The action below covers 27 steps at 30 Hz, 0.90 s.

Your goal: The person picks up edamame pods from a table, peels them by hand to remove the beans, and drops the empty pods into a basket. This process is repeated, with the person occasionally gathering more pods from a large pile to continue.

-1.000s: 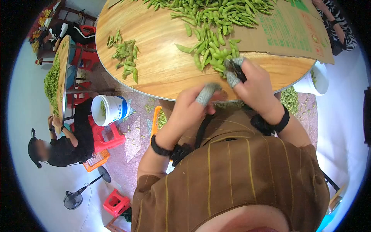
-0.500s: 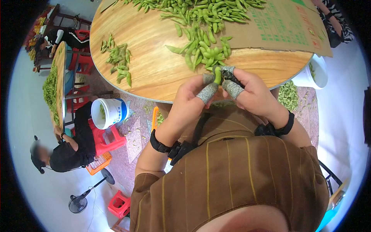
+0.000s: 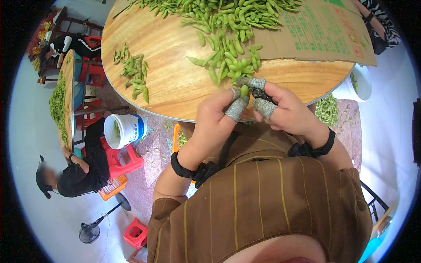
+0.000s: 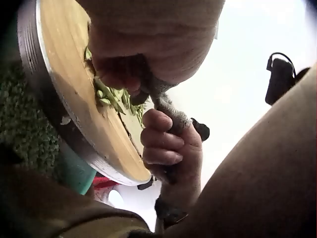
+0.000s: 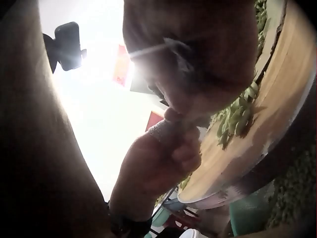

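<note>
Over the near edge of the round wooden table, my left hand pinches a green soybean pod between thumb and forefinger, both in grey knit finger sleeves. My right hand meets it from the right, its sleeved forefinger reaching over the pod's tip. A small dark tool sits between the right thumb and fingers; its kind I cannot tell. In the left wrist view, the right hand has its fingers curled. Just beyond the hands lie loose soybean pods, leading back to a large heap.
A smaller group of pods lies at the table's left. Flattened cardboard covers the right back. White buckets stand on both sides, with a red stool near the left one. A person in black sits at another table.
Earlier the hands were apart, the right at the pods and the left empty. They came together and the left took a pod. Since then the right forefinger has moved over the pod's tip.
</note>
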Available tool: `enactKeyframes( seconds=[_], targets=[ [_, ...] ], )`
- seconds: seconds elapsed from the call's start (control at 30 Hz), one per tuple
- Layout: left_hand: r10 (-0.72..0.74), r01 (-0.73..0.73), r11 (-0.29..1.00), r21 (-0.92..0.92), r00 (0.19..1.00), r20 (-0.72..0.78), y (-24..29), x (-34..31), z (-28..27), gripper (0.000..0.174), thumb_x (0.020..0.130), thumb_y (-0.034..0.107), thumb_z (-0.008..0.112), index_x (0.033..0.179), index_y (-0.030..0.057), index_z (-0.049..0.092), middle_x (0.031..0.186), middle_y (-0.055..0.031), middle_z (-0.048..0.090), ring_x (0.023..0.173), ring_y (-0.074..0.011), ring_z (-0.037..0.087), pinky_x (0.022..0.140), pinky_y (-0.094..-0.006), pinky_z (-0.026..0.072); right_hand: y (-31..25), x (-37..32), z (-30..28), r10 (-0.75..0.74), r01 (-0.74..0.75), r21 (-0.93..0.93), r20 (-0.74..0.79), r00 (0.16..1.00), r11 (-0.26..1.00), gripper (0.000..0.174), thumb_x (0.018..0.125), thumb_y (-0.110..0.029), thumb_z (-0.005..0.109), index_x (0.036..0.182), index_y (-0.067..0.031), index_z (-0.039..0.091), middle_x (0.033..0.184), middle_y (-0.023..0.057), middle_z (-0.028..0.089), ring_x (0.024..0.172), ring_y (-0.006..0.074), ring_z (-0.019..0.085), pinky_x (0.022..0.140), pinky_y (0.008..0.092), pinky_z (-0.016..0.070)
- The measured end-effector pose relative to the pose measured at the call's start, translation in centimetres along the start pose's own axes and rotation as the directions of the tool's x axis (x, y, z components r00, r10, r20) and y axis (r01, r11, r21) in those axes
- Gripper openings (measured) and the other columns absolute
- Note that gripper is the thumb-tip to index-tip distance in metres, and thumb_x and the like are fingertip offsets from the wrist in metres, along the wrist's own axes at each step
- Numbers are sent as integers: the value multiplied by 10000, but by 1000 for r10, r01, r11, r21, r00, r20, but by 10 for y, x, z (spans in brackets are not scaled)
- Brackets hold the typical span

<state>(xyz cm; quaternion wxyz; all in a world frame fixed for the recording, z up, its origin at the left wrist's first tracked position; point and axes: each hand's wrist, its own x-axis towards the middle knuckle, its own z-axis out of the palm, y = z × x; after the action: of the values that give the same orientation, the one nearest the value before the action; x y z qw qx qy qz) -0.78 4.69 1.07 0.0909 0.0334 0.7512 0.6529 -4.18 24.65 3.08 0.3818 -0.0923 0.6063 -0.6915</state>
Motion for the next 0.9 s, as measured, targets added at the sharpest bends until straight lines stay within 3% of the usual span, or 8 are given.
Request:
enactKeyframes(
  seconds=[0.07,0.2,0.3,0.57,0.7,0.77,0.8,0.9],
  targets=[
    [212,-252,770,586,968,137,10,1,-4,164,872,51,570,1015,1,633,859,-11,626,802,-81,553,664,-281,458,1,1,-3,11,-11,-3,17,1000,1000,467,881,-81,439,1345,-134,445,773,-37,560,514,15,414,440,170,344],
    [188,-211,888,408,977,98,-1,2,1,159,866,55,580,1005,-5,630,821,-27,603,780,-106,561,663,-279,456,-2,-1,-7,80,-91,146,80,994,985,453,897,-80,429,1344,-151,442,751,-38,540,486,13,383,423,166,324],
    [8,-12,994,-105,999,-37,2,1,9,143,862,54,582,983,-7,628,786,-63,582,761,-132,569,660,-285,454,0,-3,-8,87,-102,185,87,992,977,439,895,-77,426,1329,-145,450,745,-38,535,484,11,375,423,164,319],
    [243,-254,755,604,965,103,5,5,1,118,852,61,600,949,-2,625,782,-91,573,706,-156,562,623,-311,457,3,-1,-9,103,-104,67,14,995,992,386,900,-80,429,1278,-140,485,742,-41,532,491,12,379,427,162,317],
    [239,-273,716,642,961,141,4,6,-1,125,852,90,624,930,-8,618,801,-73,601,691,-172,562,601,-346,461,9,5,-17,149,-178,245,133,980,953,366,928,-95,439,1286,-156,484,744,-31,520,485,14,354,410,164,288],
    [-87,94,995,-45,985,147,1,5,-1,154,873,138,628,911,-11,622,809,-63,630,650,-166,565,568,-341,463,11,4,-19,167,-226,333,197,966,915,359,937,-100,442,1289,-161,483,745,-27,515,481,14,343,403,166,277],
    [-89,97,994,-44,985,149,-6,5,-3,154,873,138,628,911,-11,622,809,-63,630,650,-166,565,568,-341,463,10,3,-19,179,-265,404,238,955,876,354,938,-98,445,1285,-158,484,748,-22,514,475,13,331,398,167,267],
    [-173,427,636,-642,891,420,-21,5,-7,187,899,176,612,940,-6,627,792,-62,634,608,-131,563,549,-273,459,6,1,-17,198,-296,440,255,946,848,339,943,-100,447,1277,-147,483,742,-18,514,467,13,326,393,168,265]
  ],
)
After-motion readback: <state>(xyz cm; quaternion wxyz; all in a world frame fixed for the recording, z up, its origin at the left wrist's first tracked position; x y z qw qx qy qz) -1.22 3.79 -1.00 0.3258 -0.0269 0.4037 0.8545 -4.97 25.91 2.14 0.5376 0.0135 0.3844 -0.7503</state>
